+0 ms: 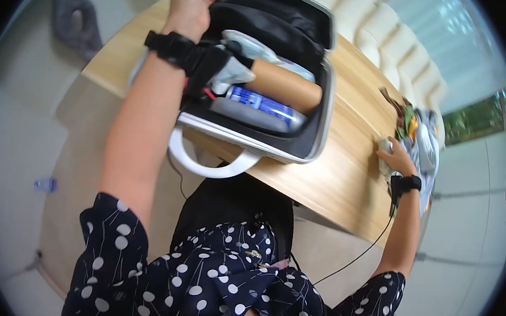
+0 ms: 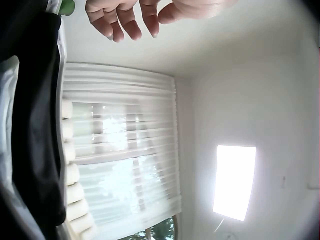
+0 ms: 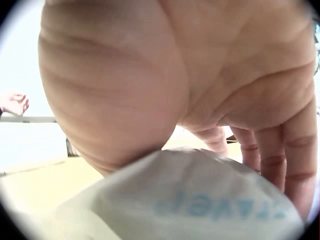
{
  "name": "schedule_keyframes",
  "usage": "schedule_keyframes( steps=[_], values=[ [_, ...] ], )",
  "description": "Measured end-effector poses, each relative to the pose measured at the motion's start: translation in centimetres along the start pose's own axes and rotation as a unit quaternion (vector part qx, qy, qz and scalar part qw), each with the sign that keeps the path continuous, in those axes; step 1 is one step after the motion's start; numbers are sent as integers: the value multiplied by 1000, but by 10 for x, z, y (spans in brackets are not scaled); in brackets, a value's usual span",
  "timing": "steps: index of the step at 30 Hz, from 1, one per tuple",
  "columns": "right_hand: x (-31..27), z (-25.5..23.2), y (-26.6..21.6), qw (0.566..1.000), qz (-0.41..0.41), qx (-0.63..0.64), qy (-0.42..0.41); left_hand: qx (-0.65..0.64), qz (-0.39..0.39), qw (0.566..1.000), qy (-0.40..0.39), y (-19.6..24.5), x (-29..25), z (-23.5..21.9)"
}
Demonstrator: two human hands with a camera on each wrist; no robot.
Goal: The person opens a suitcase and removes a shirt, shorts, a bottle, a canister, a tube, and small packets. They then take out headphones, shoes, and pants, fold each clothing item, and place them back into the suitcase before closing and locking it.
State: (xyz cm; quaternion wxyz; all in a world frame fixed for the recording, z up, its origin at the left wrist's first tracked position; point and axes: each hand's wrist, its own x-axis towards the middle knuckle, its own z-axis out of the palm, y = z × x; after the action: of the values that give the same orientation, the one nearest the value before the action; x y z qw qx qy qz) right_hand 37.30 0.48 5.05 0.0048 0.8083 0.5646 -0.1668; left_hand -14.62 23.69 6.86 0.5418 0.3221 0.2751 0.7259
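An open suitcase [image 1: 291, 155] lies on the table, holding a brown cylinder [image 1: 284, 85], a blue can [image 1: 262, 104], a grey case [image 1: 247, 115] and pale bags. My left hand [image 1: 188, 7] is raised by its back left corner, holding nothing visible; in the left wrist view the fingers of this hand [image 2: 132, 15] hang loosely bent beside the black lining [image 2: 37, 120]. On the right of the table my right hand [image 1: 402, 161] grips a small whitish pouch [image 1: 383, 155]. Blue lettering shows on the pouch [image 3: 200, 195] under my right hand [image 3: 175, 75] in the right wrist view.
Clothes [image 1: 427, 141] and a brown and green item [image 1: 407, 119] lie at the right edge of the wooden table [image 1: 351, 182]. Cream cushioned seating [image 1: 384, 38] stands behind. A cable [image 1: 354, 258] hangs from my right wrist. A grey neck pillow [image 1: 77, 22] is at the far left.
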Motion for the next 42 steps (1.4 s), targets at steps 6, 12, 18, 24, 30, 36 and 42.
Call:
schedule_keyframes(
  steps=[6, 12, 18, 24, 30, 36, 42],
  values=[
    [10, -42, -169, 937, -166, 308, -1, -101, -16, 994, -28, 53, 2, -1],
    [21, -25, -331, 840, -333, 378, -203, -59, 25, 996, -54, 83, -6, -8],
    [20, 3, -346, 882, -355, 291, -106, 423, -34, 882, -205, 24, -26, -25],
    [62, -4, -271, 898, -313, 308, 8, 705, -22, 599, -380, -14, -61, -26],
    [92, 5, -205, 906, -283, 305, 76, 685, 238, 526, -444, -28, -51, -10],
    [65, 28, -227, 877, -359, 305, 89, 669, 86, 559, -481, 54, -51, -18],
    [62, 41, -221, 860, -372, 332, 113, 668, 119, 562, -474, 54, -73, -29]
  ],
)
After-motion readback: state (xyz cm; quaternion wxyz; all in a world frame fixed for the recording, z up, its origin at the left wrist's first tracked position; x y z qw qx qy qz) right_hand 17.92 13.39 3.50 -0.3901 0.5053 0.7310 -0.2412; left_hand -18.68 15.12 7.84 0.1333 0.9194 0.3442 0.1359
